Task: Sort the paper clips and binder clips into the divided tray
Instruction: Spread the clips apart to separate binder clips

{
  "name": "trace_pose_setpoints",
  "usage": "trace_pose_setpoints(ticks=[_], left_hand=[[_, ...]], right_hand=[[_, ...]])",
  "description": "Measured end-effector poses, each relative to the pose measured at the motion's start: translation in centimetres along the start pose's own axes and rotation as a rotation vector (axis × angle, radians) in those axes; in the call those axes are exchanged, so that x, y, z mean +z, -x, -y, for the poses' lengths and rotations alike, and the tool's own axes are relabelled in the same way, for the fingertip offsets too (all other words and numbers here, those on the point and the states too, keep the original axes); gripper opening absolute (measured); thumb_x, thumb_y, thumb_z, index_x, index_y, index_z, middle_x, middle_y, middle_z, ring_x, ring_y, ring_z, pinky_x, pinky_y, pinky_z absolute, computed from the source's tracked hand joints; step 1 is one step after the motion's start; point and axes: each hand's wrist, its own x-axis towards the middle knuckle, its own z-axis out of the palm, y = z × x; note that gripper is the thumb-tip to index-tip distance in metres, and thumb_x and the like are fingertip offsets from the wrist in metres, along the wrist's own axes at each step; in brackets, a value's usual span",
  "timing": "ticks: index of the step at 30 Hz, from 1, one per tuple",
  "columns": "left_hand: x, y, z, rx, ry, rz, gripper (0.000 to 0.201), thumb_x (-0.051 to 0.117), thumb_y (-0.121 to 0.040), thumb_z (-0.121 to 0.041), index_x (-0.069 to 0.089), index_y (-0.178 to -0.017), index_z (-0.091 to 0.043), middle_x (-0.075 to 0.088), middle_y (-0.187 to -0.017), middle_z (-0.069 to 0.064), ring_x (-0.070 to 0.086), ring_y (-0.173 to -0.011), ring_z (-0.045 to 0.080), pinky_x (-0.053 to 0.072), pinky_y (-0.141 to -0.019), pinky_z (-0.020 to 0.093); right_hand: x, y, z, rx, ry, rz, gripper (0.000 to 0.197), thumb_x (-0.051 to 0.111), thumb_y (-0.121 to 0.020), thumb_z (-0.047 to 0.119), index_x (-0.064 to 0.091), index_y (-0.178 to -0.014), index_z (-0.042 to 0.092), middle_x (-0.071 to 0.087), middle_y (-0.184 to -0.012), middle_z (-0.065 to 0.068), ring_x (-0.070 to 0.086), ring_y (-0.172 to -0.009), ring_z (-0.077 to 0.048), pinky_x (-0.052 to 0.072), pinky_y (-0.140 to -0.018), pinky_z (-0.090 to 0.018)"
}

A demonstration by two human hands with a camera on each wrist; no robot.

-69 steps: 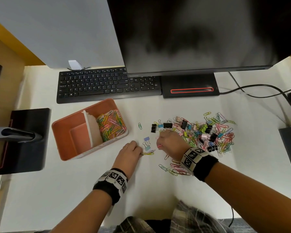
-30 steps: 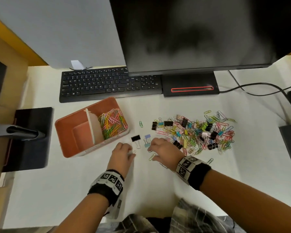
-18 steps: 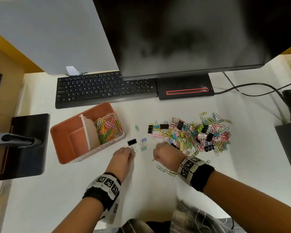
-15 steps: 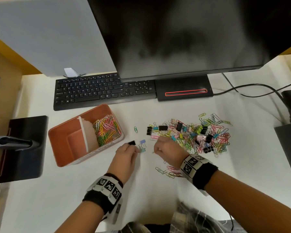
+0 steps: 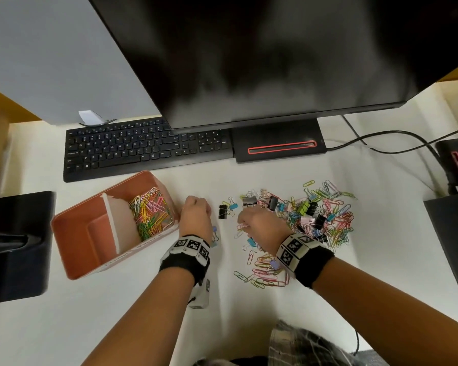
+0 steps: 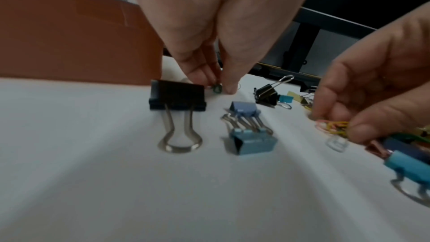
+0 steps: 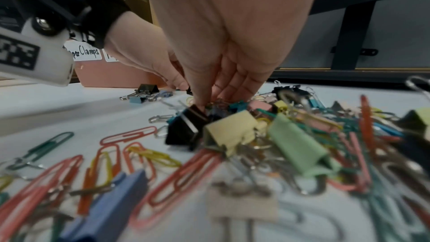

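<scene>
The left hand (image 5: 196, 215) has moved up beside the tray (image 5: 72, 249) and now pinches a green paper clip (image 6: 216, 88) on the desk, while the right hand (image 5: 259, 228), holding several paper clips (image 6: 335, 127), has gone back into the pile (image 5: 320, 215), so another drop looks near.

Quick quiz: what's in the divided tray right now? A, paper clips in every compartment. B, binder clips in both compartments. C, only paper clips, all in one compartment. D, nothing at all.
C: the head view shows coloured paper clips heaped in one compartment of the tray; the other holds no clips.
</scene>
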Motion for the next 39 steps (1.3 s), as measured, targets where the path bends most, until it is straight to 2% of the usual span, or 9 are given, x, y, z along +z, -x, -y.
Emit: trace_pose_setpoints(ticks=[4,8,11,16,22,25,27,31,39], left_hand=[[-0.9,-0.1,-0.5,0.006,-0.029,0.028,0.021,0.057,-0.072,0.009,0.049,-0.080,-0.009,0.048,-0.090,0.007,0.048,-0.081,0.023,0.045,-0.074,0.033],[-0.8,-0.4,-0.2,-0.011,0.046,-0.030,0.017,0.057,-0.080,0.004,0.054,-0.094,-0.006,0.051,-0.096,0.009,0.048,-0.080,0.019,0.037,-0.070,0.025],[-0.5,-0.6,0.2,-0.042,0.100,-0.032,0.026,0.058,-0.083,0.002,0.054,-0.109,-0.002,0.060,-0.102,0.013,0.057,-0.088,0.023,0.041,-0.074,0.025],[-0.1,0.0,0.3,-0.051,0.020,0.007,0.015,0.055,-0.088,-0.005,0.055,-0.102,-0.006,0.062,-0.098,0.009,0.055,-0.081,0.017,0.041,-0.069,0.024],[0.0,1.1,0.5,0.140,-0.131,0.083,0.019,0.055,-0.087,-0.006,0.050,-0.105,-0.008,0.057,-0.101,0.012,0.056,-0.091,0.028,0.049,-0.079,0.037],[-1.1,1.5,0.8,0.237,-0.039,0.004,0.018,0.056,-0.086,-0.006,0.054,-0.104,-0.007,0.058,-0.100,0.010,0.057,-0.088,0.023,0.047,-0.077,0.029],[-1.7,2.1,0.6,0.339,0.050,-0.054,0.013,0.057,-0.086,-0.006,0.058,-0.100,-0.007,0.059,-0.095,0.006,0.057,-0.080,0.017,0.044,-0.072,0.018],[-0.1,4.3,-0.4,0.523,0.125,0.065,0.007,0.057,-0.088,-0.008,0.062,-0.092,-0.010,0.059,-0.089,0.002,0.053,-0.079,0.011,0.041,-0.075,0.018],[3.9,4.4,-1.1,0.356,0.073,0.176,0.029,0.056,-0.088,-0.006,0.060,-0.116,-0.009,0.053,-0.109,0.006,0.054,-0.095,0.017,0.032,-0.082,0.013]], right_hand=[[-0.8,0.4,-0.7,0.008,-0.062,0.074,0.026,0.044,-0.094,0.007,0.061,-0.114,0.008,0.057,-0.118,-0.008,0.053,-0.107,-0.021,0.041,-0.095,-0.027],[-1.3,0.4,-0.9,0.003,-0.078,0.103,0.020,0.049,-0.092,0.005,0.067,-0.101,0.005,0.051,-0.112,-0.007,0.058,-0.093,-0.019,0.050,-0.085,-0.027],[-1.1,0.3,-0.9,-0.021,-0.011,0.148,0.020,0.047,-0.091,0.002,0.064,-0.101,0.008,0.056,-0.106,-0.005,0.054,-0.095,-0.018,0.041,-0.078,-0.022],[-1.2,0.1,-0.8,0.007,0.010,0.171,0.026,0.044,-0.092,0.001,0.061,-0.110,0.009,0.060,-0.110,-0.008,0.055,-0.101,-0.020,0.042,-0.082,-0.024],[-2.9,0.7,-1.0,0.043,-0.249,-0.016,0.019,0.050,-0.093,0.010,0.066,-0.102,0.011,0.063,-0.099,0.002,0.058,-0.088,-0.009,0.048,-0.084,-0.022],[-3.6,1.8,-2.4,0.049,-0.334,-0.183,0.013,0.059,-0.089,0.010,0.067,-0.097,0.016,0.058,-0.090,0.010,0.053,-0.077,0.002,0.047,-0.076,-0.018],[-4.1,2.5,-3.5,0.084,-0.380,-0.177,0.014,0.061,-0.087,0.010,0.067,-0.097,0.017,0.060,-0.091,0.009,0.059,-0.080,-0.003,0.052,-0.075,-0.020],[-4.3,3.9,-4.4,0.042,-0.320,-0.119,0.011,0.066,-0.084,0.011,0.067,-0.094,0.015,0.057,-0.091,0.008,0.057,-0.078,0.002,0.047,-0.073,-0.017],[-3.9,1.9,-2.4,-0.104,-0.068,0.040,0.018,0.051,-0.090,0.005,0.065,-0.101,0.008,0.058,-0.107,-0.005,0.051,-0.090,-0.012,0.031,-0.078,-0.015]])
